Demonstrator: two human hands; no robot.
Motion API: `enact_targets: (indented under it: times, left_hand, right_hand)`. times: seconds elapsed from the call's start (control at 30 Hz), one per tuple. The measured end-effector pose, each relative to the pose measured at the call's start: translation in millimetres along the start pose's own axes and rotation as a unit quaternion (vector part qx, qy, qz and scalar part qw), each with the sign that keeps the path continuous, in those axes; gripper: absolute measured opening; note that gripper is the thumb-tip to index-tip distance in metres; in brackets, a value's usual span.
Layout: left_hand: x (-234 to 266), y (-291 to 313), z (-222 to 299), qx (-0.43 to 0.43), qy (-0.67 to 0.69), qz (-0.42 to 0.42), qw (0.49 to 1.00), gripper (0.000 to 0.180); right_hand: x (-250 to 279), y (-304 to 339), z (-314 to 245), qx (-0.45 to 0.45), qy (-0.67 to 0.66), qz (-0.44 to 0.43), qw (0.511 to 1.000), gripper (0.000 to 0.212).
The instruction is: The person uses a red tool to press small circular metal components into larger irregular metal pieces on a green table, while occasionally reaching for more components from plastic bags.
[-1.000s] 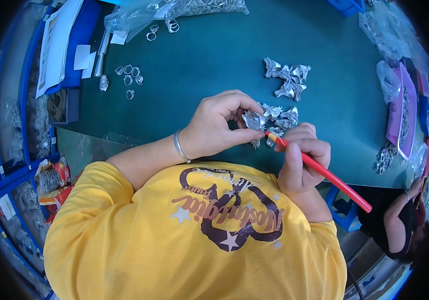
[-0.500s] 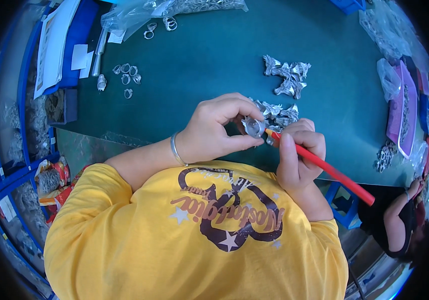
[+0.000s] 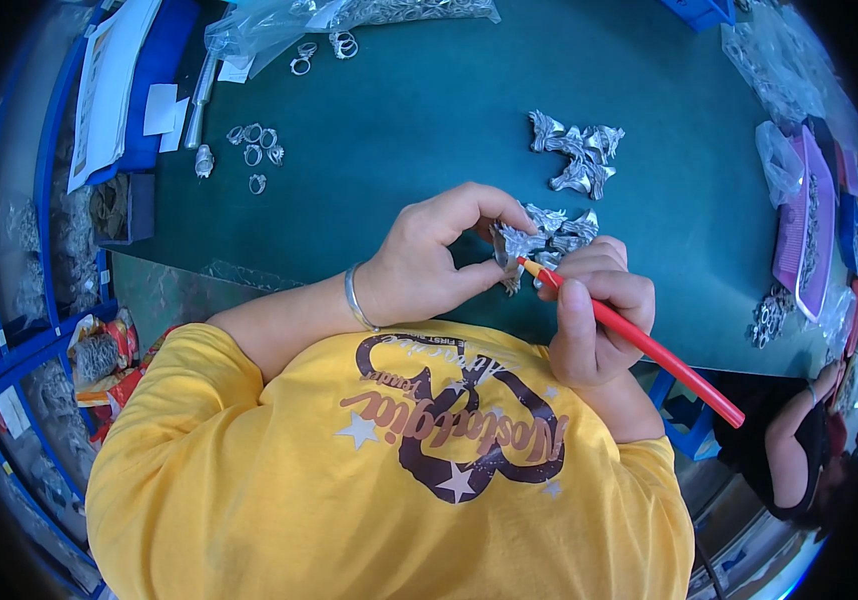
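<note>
The left hand (image 3: 424,245) pinches a ridged silver casting (image 3: 516,245) between thumb and fingers, at the tip of the red pencil (image 3: 664,365). The right hand (image 3: 599,310) grips the pencil; tip contact cannot be confirmed. Beyond the tip lie a near cluster (image 3: 576,232) and a far cluster (image 3: 583,178) of castings. One piece appears in work; finished and unfinished pieces cannot be distinguished.
</note>
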State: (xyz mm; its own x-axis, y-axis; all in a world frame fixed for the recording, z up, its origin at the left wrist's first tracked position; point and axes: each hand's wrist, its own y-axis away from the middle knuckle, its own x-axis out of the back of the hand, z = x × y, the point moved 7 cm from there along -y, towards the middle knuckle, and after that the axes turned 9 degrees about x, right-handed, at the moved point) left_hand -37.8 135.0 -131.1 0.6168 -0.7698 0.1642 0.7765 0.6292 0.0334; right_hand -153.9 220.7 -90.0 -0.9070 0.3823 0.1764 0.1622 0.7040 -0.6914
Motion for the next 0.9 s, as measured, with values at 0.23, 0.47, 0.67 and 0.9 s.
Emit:
enact_targets:
  times: [0.23,0.47,0.67,0.9]
  left_hand:
    - [0,1,7,-0.021,-0.042,0.003,0.999,0.037]
    - [4,-2,3,-0.016,0.026,-0.002,1.000,0.032]
    - [-5,-1,-9,0.106,0.148,-0.052,0.982,0.038]
    - [-6,1,-15,0.121,0.105,-0.064,0.985,0.038]
  right_hand:
    - [-1,1,1,-0.003,0.030,-0.004,1.000,0.017]
    - [16,7,7,-0.040,-0.010,0.083,0.996,0.011]
    - [13,4,9,-0.045,-0.010,0.076,0.996,0.011]
    - [13,3,6,-0.024,-0.011,0.067,0.997,0.011]
